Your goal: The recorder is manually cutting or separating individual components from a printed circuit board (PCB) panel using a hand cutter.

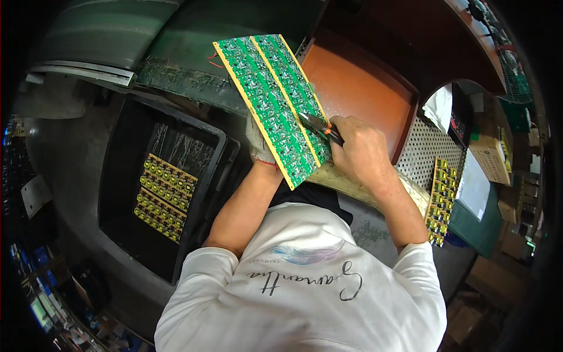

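A large green circuit board panel [258,88] with yellow strips along its edges is held up at a tilt, its soldered side facing me. My left hand [257,141], in a pale glove, grips it from behind at the left edge; the board hides most of those fingers. My right hand [362,149], bare, is closed around a pair of cutters [319,125] with black and orange handles. Their jaws are at the board's surface, near the middle strip on its lower right half. Whether the jaws touch a component lead cannot be made out.
On the left stands a black bin [220,149] with component-filled panels [167,196] inside. An orange-red tray [352,76] lies ahead, specked with small bits. Another panel [441,202] rests at the right by a perforated metal surface [427,141]. Farther right is a cardboard box [490,157].
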`<move>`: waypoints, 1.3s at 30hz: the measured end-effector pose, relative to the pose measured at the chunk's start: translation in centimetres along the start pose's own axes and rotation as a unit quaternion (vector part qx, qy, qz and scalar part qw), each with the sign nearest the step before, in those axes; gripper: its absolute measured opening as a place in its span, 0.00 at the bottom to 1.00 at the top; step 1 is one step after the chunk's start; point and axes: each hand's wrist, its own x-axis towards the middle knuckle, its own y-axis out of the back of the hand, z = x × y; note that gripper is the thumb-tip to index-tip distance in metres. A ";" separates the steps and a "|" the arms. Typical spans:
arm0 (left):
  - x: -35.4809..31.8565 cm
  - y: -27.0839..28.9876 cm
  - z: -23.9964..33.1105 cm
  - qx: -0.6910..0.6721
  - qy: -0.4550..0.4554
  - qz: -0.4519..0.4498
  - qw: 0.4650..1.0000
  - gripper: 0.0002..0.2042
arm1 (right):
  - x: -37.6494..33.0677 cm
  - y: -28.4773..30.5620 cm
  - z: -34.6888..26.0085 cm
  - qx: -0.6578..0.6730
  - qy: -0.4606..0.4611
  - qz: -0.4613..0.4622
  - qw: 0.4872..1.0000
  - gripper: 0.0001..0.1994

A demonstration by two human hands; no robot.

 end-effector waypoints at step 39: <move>-0.1 0.7 -0.2 0.025 -0.014 -0.050 0.998 0.34 | 0.4 0.7 -1.5 -0.025 0.008 -0.021 0.999 0.11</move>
